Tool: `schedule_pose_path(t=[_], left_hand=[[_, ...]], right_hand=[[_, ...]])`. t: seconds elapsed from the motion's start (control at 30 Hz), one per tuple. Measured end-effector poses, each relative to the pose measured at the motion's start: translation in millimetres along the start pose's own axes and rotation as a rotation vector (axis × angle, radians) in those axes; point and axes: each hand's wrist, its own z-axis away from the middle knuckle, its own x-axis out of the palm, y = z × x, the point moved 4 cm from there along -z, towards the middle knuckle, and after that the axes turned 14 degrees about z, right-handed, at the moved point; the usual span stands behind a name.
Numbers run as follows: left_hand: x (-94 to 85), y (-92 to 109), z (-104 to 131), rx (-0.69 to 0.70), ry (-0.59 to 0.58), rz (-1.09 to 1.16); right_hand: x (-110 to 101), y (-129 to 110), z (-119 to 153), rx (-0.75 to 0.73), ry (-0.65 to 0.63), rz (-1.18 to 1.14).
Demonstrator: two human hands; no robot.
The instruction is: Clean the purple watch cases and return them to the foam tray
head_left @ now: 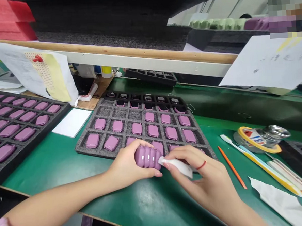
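Several purple watch cases (148, 156), stacked face to face in a row, are gripped between the fingers and thumb of my left hand (129, 162). My right hand (208, 177) pinches a folded white cloth (181, 167), whose tip touches the right end of the stack. Both hands are over the near edge of a black foam tray (108, 112). Purple watch cases (153, 130) sit in its compartments, and in its far rows some stand with dark glossy faces showing. My hands hide part of the tray's nearest row.
A second foam tray (37, 132) of purple cases lies left, beside a white pad (72, 123). To the right are an orange stick (232, 167), a toothbrush (263, 165), a glass bottle with a metal top (260, 138) and a crumpled white cloth (281, 200). A shelf (137, 59) spans overhead.
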Motion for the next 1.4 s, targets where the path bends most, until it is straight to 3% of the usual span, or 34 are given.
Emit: schedule_pose_path(t=[0.2, 0.43, 0.57, 0.73, 0.83, 0.9, 1.07, 1.13, 1.4], left_hand=[[3.3, 2.5, -1.9, -0.005, -0.004, -0.04], [4.5, 1.6, -0.2, 0.013, 0.01, -0.039], [4.8, 1.4, -0.1, 0.015, 0.016, -0.055], [5.4, 2.6, 0.2, 0.036, 0.011, -0.044], [5.4, 3.3, 1.3, 0.03, 0.025, -0.067], [5.1, 3.7, 1.9, 0.02, 0.038, -0.079], [4.9, 4.5, 2.8, 0.021, 0.048, -0.076], [5.0, 4.9, 3.4, 0.026, 0.05, -0.08], [7.3, 4.8, 4.3, 0.048, 0.064, -0.079]], right_hand=[[12.7, -4.4, 10.7, -0.048, 0.003, 0.062], [12.8, -6.1, 10.4, -0.057, -0.028, 0.091], [9.9, -7.9, 8.6, -0.07, 0.053, 0.166], [10.1, -11.9, 7.1, -0.06, 0.007, 0.14], [10.8, -6.1, 5.4, -0.029, 0.051, 0.159], [13.3, 4.4, 4.2, 0.067, 0.046, 0.1], [18.8, 33.4, 13.3, 0.575, 0.009, -0.277], [18.9, 33.5, 18.0, 0.664, 0.009, -0.355], [23.3, 9.3, 18.0, 0.441, -0.075, -0.233]])
